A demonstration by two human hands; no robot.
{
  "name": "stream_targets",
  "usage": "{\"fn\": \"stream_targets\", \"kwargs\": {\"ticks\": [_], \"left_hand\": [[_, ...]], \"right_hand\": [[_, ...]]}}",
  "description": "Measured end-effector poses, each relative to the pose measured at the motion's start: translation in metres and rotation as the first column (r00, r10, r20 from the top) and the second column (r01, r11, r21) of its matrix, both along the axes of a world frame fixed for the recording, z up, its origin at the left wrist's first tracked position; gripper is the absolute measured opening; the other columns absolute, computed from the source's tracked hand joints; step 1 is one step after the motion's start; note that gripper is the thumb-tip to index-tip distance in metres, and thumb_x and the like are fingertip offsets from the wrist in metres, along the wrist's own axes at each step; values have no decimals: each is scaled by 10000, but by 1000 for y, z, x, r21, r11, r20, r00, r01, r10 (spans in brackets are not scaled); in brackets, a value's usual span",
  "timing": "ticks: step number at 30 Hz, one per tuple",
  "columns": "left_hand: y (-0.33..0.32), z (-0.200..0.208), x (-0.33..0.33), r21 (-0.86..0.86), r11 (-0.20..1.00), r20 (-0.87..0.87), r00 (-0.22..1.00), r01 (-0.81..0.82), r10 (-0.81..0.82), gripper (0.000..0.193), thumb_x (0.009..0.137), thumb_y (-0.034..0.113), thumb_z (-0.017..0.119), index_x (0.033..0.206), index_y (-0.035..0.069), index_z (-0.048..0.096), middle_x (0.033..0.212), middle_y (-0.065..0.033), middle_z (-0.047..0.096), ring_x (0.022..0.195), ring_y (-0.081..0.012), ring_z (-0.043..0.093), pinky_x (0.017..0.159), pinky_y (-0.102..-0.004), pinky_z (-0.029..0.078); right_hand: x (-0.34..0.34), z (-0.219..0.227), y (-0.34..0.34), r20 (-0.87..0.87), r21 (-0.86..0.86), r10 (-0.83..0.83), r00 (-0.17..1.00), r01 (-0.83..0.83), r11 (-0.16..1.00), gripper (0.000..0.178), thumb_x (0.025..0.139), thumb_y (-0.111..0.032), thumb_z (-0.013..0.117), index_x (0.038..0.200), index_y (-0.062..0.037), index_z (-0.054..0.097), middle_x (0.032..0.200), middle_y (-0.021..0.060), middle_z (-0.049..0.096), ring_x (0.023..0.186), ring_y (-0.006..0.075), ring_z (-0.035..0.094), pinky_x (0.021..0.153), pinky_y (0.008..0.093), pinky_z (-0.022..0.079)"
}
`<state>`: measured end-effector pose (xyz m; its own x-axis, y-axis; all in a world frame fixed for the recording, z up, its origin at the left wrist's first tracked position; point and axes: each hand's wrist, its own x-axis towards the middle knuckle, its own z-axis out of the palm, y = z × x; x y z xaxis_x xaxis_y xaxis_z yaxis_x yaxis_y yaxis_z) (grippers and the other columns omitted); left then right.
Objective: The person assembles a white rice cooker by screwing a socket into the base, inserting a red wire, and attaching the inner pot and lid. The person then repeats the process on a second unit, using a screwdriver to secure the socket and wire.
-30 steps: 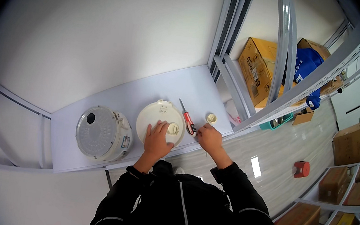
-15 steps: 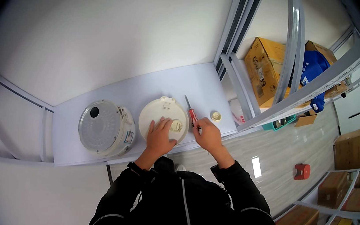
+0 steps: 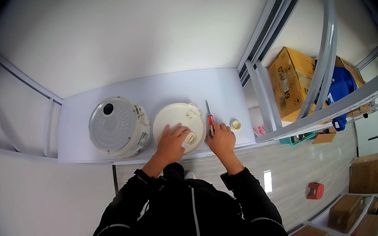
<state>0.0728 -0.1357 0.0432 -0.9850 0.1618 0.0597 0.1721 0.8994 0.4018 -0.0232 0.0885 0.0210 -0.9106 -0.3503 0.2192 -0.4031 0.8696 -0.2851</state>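
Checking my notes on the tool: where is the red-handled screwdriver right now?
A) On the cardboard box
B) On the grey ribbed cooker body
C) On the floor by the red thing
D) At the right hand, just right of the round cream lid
D: the red-handled screwdriver lies on the table at the right hand, beside the round cream lid.

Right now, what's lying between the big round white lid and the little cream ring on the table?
In the head view, a red-handled screwdriver lies between the round white lid and the small cream ring, with the right hand on it.
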Motion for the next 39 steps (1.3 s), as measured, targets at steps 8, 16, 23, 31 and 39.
{"fn": "stream_targets", "kwargs": {"ticks": [8, 16, 23, 31, 39], "left_hand": [[7, 0, -6, 135, 985, -46, 993, -104, 112, 459, 832, 217, 790, 1260, 84, 687, 1402, -105, 599, 1410, -352, 530, 1246, -627, 307], [16, -11, -14, 184, 977, -173, 975, -109, 141, 283, 859, 268, 837, 991, 63, 692, 1355, -102, 637, 1281, -326, 609, 1219, -578, 370], [15, -14, -20, 234, 966, -118, 982, -115, 145, 244, 868, 54, 750, 1110, 56, 715, 1365, -99, 661, 1268, -311, 632, 1221, -530, 390], [17, -4, -16, 133, 990, -42, 998, -49, 55, 516, 846, 11, 699, 1351, 115, 708, 1405, -39, 650, 1335, -261, 608, 1245, -548, 362], [19, -2, -17, 169, 983, -80, 993, -67, 82, 419, 866, 147, 797, 1280, 138, 731, 1366, 12, 651, 1275, -211, 638, 1271, -574, 323]], "right_hand": [[-1, 29, -3, 40, -233, -86, 996, 93, 968, 375, 859, -167, 759, 1218, -79, 695, 1067, 151, 684, 886, 389, 713, 743, 475, 597], [-2, 82, 19, -236, -550, 24, 971, -154, 821, 396, 892, -80, 764, 1268, -28, 648, 1138, 162, 694, 896, 327, 700, 726, 401, 569], [23, 113, 22, -159, -627, 130, 979, -202, 753, 499, 989, -188, 778, 1390, 22, 568, 1158, 183, 709, 957, 331, 711, 812, 386, 568], [30, 108, 15, -156, -573, 217, 964, -267, 775, 516, 1035, -178, 721, 1460, 32, 515, 1213, 233, 697, 1078, 420, 718, 925, 450, 574], [28, 105, 7, -154, -550, 258, 954, -300, 780, 524, 1019, -157, 733, 1458, 28, 515, 1183, 222, 679, 1046, 413, 693, 898, 452, 563]]}}
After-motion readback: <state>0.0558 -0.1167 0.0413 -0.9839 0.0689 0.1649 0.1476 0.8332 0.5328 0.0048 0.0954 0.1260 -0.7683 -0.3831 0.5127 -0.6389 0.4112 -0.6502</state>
